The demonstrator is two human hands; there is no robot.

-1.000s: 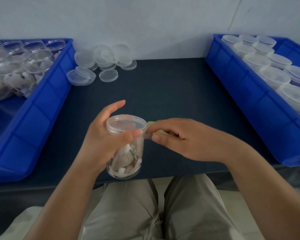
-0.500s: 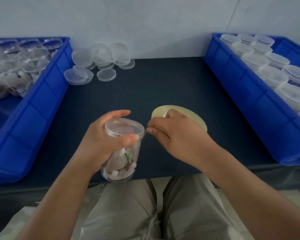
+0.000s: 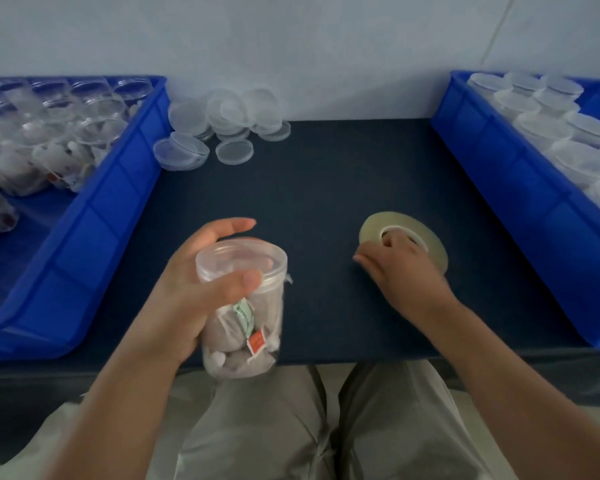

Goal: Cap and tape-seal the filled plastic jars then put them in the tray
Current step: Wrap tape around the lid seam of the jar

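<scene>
Nearest, above the counter's [image 3: 326, 188] front edge: capped jar [image 3: 246, 327] of sachets, tilted, gripped in the left hand [image 3: 187, 289], thumb across the lid rim. Just beyond, right hand [image 3: 402, 271] on the flat-lying tape roll [image 3: 402, 220], fingers hooked into its core. Farther back, loose lids [image 3: 232, 150] by the wall. Left tray [image 3: 94, 216] with open jars [image 3: 66, 133]; right tray [image 3: 520, 188] with capped jars [image 3: 582, 161].

I can read no text, number or brand anywhere in this view. Inside the jar [image 3: 242, 308], a small red tag [image 3: 257, 342] near its lower front carries pale marks too blurred to read. Just above that tag, a green-and-white tag [image 3: 244, 315] shows stripes only.
</scene>
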